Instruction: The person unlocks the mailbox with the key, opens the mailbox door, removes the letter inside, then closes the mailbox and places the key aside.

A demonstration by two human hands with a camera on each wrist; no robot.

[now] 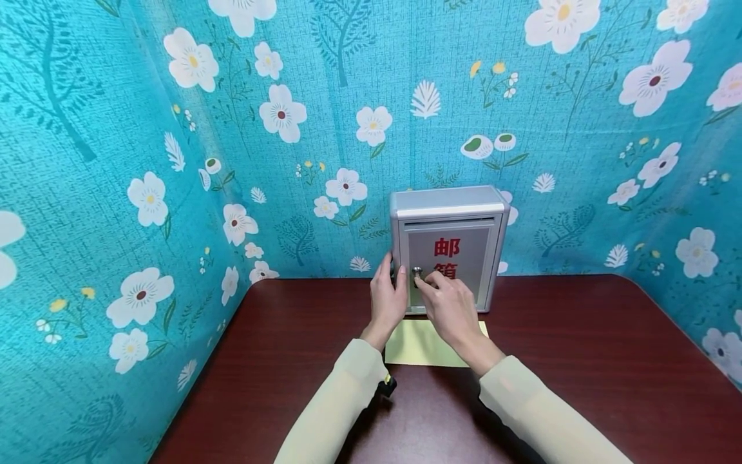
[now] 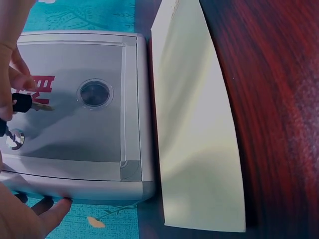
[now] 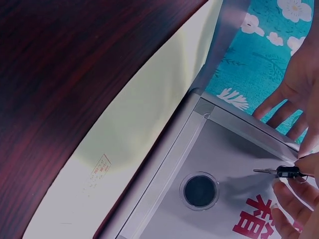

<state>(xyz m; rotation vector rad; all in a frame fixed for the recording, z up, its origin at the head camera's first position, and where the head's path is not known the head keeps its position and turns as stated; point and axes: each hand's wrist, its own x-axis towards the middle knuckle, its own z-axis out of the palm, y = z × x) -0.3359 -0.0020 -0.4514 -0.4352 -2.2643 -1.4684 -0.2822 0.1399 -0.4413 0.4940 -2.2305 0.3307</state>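
A grey metal mailbox [image 1: 449, 258] with red characters stands upright at the back of the table. My left hand [image 1: 390, 296] rests against its left side with fairly straight fingers, the thumb near the front edge. At the round lock [image 2: 15, 139], my right hand [image 1: 449, 306] pinches a black-headed key [image 2: 3, 128]. A second black-headed key [image 3: 286, 172] hangs beside it, its metal blade free of the lock. The fingers partly hide the key at the lock. In front of the mailbox lies a pale yellow envelope [image 1: 426, 345], with small red print visible in the right wrist view.
The mailbox stands on a dark red wooden table [image 1: 307, 361], close to a blue flowered cloth [image 1: 324, 129] behind and at the sides. A round window [image 3: 199, 191] is set low in its door. A black strap end [image 1: 386, 386] hangs by the left sleeve.
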